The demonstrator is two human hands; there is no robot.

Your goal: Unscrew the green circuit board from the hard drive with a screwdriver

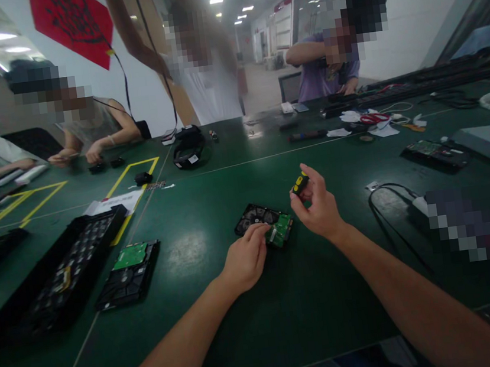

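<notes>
Presently, the hard drive point(249, 214) lies on the bench point(309, 306), its green circuit board point(283, 228) facing up. Left hand point(245, 261): fingers bunched together, tips at the board; cannot tell whether they pinch anything small. Right hand point(320, 210): fingers pinching the black-and-yellow tool point(301, 183), raised near the drive and apart from it. Second drive point(126, 275) lies well to the left, beside the black tray point(95, 252). Technique, as judged: brace the drive by its edges, press lightly around the components, and bring no tool over the board while fingers cover it.
</notes>
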